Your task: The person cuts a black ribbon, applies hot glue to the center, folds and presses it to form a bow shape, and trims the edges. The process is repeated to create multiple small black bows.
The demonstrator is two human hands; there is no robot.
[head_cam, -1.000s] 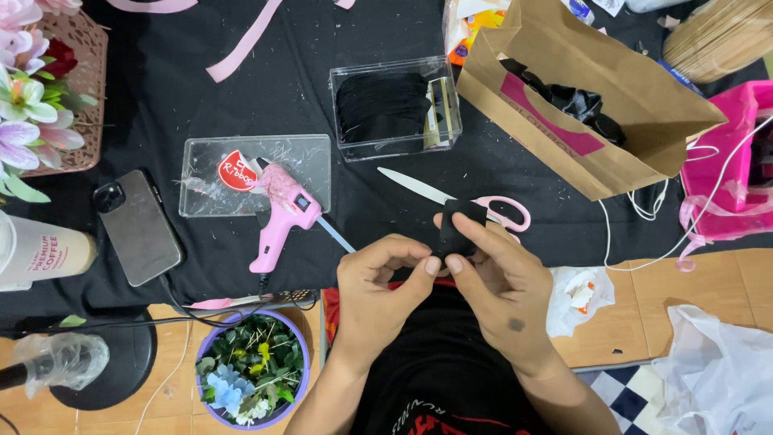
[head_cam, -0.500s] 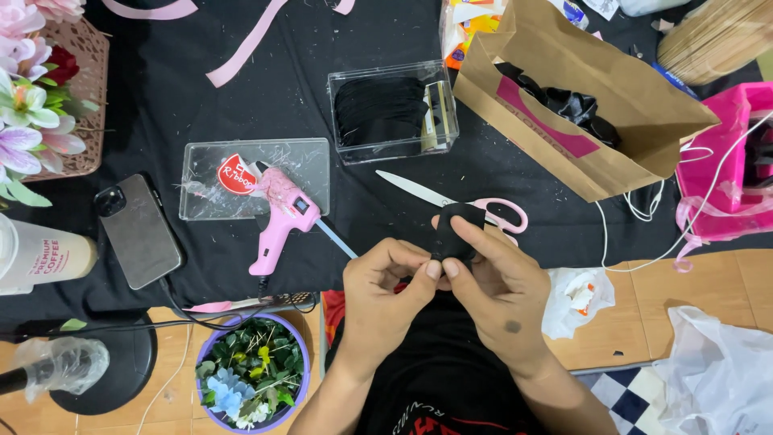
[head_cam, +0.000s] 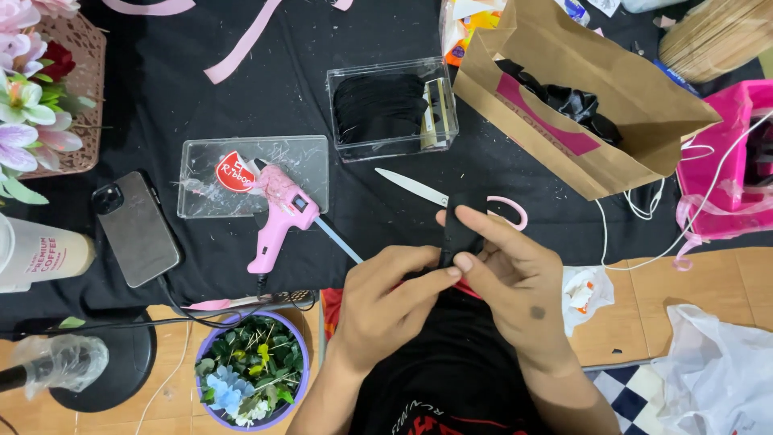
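Observation:
Both my hands meet at the table's near edge and pinch one small piece of black fabric. My left hand grips its lower end between thumb and fingers. My right hand holds it from the right, with the thumb pressed on the fabric and the fingers behind it. The piece stands up between the fingertips, just in front of the pink-handled scissors lying on the black tablecloth. A pink glue gun rests to the left, its nozzle toward my left hand.
A clear box of black fabric pieces, a clear lid, a brown paper bag with black cloth, a phone, a cup, flower baskets, a flower pot, pink ribbon and a pink bag.
The fingers of both hands have shifted slightly on the black fabric, which now stands a little higher. Everything else on the table is as before.

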